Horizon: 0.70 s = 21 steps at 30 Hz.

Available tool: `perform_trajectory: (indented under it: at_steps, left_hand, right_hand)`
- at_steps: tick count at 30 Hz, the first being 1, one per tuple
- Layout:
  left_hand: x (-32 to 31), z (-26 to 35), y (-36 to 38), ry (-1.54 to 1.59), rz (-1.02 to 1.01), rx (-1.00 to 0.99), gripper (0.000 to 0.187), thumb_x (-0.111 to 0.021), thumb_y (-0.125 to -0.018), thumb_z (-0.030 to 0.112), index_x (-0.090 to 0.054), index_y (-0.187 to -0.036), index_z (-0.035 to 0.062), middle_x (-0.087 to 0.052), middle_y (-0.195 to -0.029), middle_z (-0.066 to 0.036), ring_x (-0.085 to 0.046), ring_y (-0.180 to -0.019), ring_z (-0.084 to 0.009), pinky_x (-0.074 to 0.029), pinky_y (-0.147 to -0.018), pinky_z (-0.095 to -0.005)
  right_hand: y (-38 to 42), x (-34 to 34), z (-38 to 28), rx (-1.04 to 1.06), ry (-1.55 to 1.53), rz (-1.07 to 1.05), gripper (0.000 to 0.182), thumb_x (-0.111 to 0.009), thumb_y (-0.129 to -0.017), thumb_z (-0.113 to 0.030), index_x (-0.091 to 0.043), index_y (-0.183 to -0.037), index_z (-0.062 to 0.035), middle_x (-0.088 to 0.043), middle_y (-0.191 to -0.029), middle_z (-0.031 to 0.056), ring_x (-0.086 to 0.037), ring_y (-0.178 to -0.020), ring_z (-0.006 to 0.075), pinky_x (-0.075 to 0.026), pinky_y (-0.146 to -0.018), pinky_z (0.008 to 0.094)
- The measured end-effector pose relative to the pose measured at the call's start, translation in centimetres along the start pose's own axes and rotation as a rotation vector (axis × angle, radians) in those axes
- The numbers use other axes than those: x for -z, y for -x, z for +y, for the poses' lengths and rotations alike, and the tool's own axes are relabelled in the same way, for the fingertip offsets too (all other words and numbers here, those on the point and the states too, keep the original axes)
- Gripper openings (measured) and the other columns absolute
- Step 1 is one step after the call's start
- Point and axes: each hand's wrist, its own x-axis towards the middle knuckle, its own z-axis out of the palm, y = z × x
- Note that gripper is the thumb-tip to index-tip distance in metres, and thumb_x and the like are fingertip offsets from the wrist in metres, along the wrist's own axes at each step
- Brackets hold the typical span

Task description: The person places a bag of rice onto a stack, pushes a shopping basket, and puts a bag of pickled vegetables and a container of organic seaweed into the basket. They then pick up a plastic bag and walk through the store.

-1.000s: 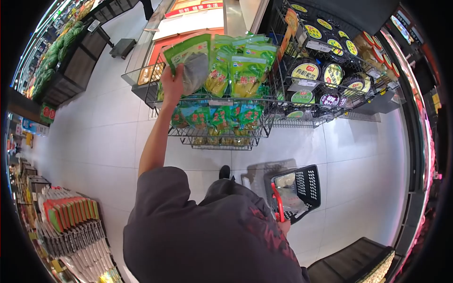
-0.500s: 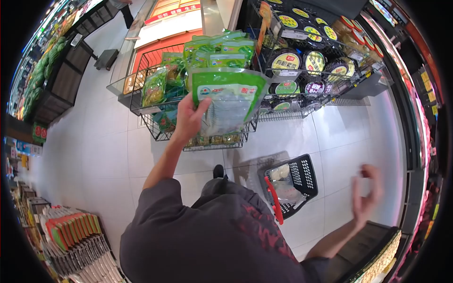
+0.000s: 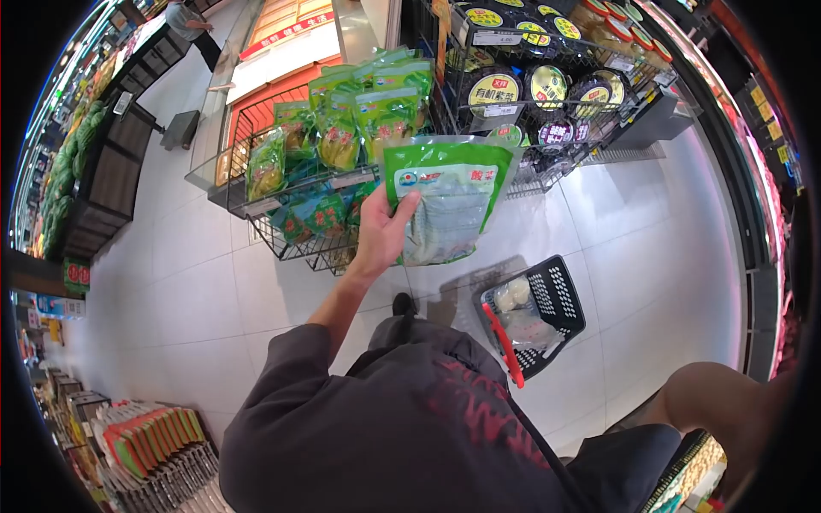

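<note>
My left hand (image 3: 380, 231) grips a green and clear sealed food packet (image 3: 449, 205) by its left edge and holds it up in front of me, over the floor. Behind it stands a wire rack (image 3: 256, 224) stocked with several similar green packets (image 3: 376, 111). A black shopping basket (image 3: 564, 295) with a red handle (image 3: 505, 346) sits low at my right side with a few pale packed items inside. Only my right forearm (image 3: 710, 398) shows at the lower right; the hand itself is out of the picture.
Wire shelves with round black tubs (image 3: 513, 85) stand right of the packet rack. A dark produce stand (image 3: 103, 179) lines the aisle at left, and another person (image 3: 188, 21) stands far off. Boxed goods (image 3: 145, 432) fill a shelf at lower left. Pale tiled floor (image 3: 650, 231) lies between.
My left hand took the packet off the rack and brought it down and right, nearer to me. My right hand rose into sight half a second ago and has since left the picture.
</note>
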Motion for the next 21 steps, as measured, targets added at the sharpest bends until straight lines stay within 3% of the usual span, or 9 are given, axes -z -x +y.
perform_trajectory:
  at_steps: [3, 5, 8, 13, 14, 21]
  left_hand:
    - [0.6, 0.3, 0.5, -0.208, -0.040, 0.091, 0.025, -0.055, -0.098, 0.002, -0.061, -0.122, -0.0022, -0.067, -0.114, -0.005, -0.058, -0.105, -0.0099, -0.044, -0.095, -0.0260]
    - [0.5, -0.9, 0.6, -0.199, -0.028, -0.004, 0.024, -0.056, -0.097, 0.002, -0.062, -0.120, -0.0012, -0.067, -0.112, -0.003, -0.057, -0.103, -0.0093, -0.045, -0.093, -0.0258]
    - [0.4, -0.5, 1.0, -0.302, -0.036, 0.034, 0.024, -0.058, -0.097, 0.003, -0.062, -0.120, -0.0008, -0.066, -0.109, -0.003, -0.056, -0.099, -0.0092, -0.046, -0.089, -0.0261]
    - [0.0, -0.9, 1.5, -0.280, -0.012, 0.088, 0.022, -0.058, -0.097, 0.005, -0.063, -0.117, -0.0021, -0.068, -0.107, -0.004, -0.058, -0.095, -0.0089, -0.048, -0.087, -0.0266]
    - [-1.0, 0.1, 1.3, -0.054, -0.068, 0.153, 0.023, -0.057, -0.097, 0.002, -0.062, -0.118, -0.0032, -0.069, -0.106, -0.005, -0.060, -0.095, -0.0106, -0.048, -0.087, -0.0273]
    - [-0.4, -1.7, 1.5, -0.176, -0.051, 0.100, 0.025, -0.054, -0.096, 0.000, -0.060, -0.120, -0.0039, -0.067, -0.112, -0.006, -0.060, -0.102, -0.0122, -0.046, -0.091, -0.0269]
  right_hand:
    - [-0.1, 0.2, 0.2, -0.030, -0.021, 0.015, 0.026, -0.060, -0.087, -0.002, -0.058, -0.109, 0.0117, -0.062, -0.097, 0.0246, -0.060, -0.080, 0.0291, -0.049, -0.070, 0.0364]
    - [0.1, 0.3, 0.1, 0.002, -0.033, 0.042, 0.026, -0.060, -0.087, -0.003, -0.058, -0.109, 0.0115, -0.062, -0.097, 0.0244, -0.060, -0.079, 0.0289, -0.049, -0.069, 0.0359]
    - [0.1, 0.1, 0.3, -0.015, -0.019, 0.080, 0.026, -0.060, -0.087, -0.004, -0.059, -0.108, 0.0111, -0.062, -0.096, 0.0242, -0.060, -0.078, 0.0285, -0.049, -0.068, 0.0352]
    - [0.7, 0.6, 0.9, -0.041, 0.016, 0.091, 0.025, -0.060, -0.088, -0.005, -0.059, -0.107, 0.0105, -0.062, -0.095, 0.0237, -0.061, -0.077, 0.0279, -0.049, -0.067, 0.0340]
    - [0.8, 0.6, 0.9, -0.032, 0.025, 0.072, 0.025, -0.061, -0.088, -0.005, -0.059, -0.107, 0.0104, -0.062, -0.095, 0.0236, -0.061, -0.076, 0.0278, -0.049, -0.067, 0.0338]
    - [0.3, 1.8, 0.1, -0.040, 0.103, 0.122, 0.024, -0.061, -0.089, -0.007, -0.060, -0.106, 0.0096, -0.062, -0.093, 0.0230, -0.061, -0.074, 0.0269, -0.050, -0.065, 0.0321]
